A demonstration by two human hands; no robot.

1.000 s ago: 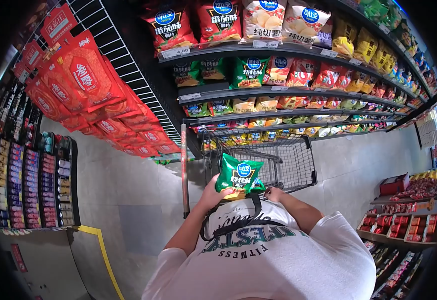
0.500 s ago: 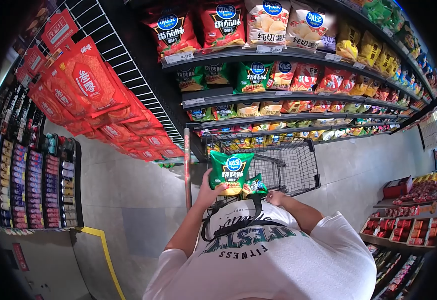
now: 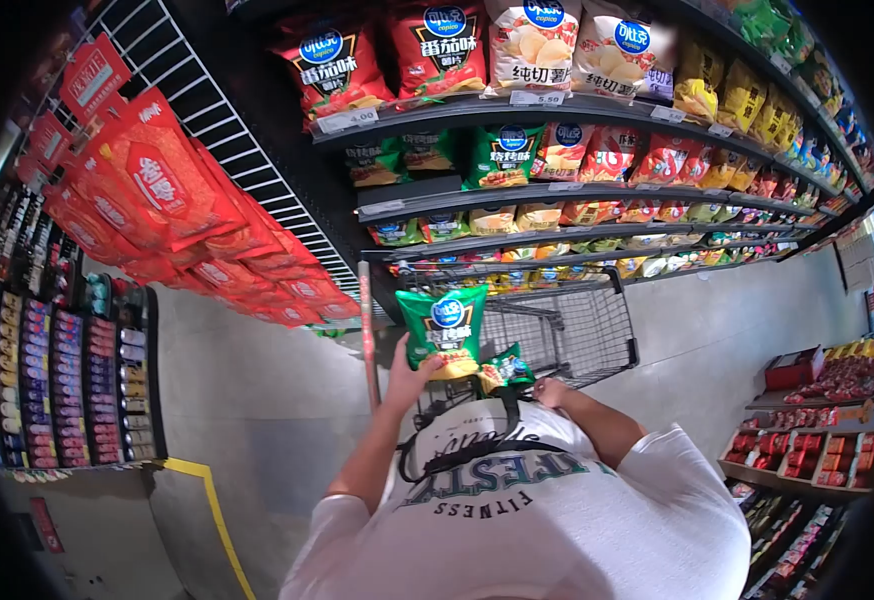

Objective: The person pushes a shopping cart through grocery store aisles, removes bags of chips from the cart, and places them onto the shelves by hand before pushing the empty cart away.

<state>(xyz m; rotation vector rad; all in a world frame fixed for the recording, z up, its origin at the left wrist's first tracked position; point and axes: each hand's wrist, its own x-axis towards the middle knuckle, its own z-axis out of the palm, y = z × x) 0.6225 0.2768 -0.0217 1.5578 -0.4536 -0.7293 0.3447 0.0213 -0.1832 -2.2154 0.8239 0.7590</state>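
My left hand (image 3: 412, 372) grips the lower left side of a green bag of potato chips (image 3: 444, 325), held upright with its printed front facing me. Just right of it, a smaller-looking green snack bag (image 3: 505, 370) shows at the near end of the shopping cart (image 3: 557, 335). My right hand (image 3: 549, 392) is curled close to my body at the cart's near edge. What its fingers close around is hidden.
Shelves of chip bags (image 3: 440, 48) curve across the front, with price tags along their edges. Red snack packs (image 3: 157, 190) hang from a wire rack on the left. Bottles and cans (image 3: 67, 380) fill a shelf at far left, and boxed red snacks (image 3: 802, 450) stand at right.
The green bag of chips has moved slightly left and up in my left hand, tilting a little. My right hand stays put. The view has shifted slightly.
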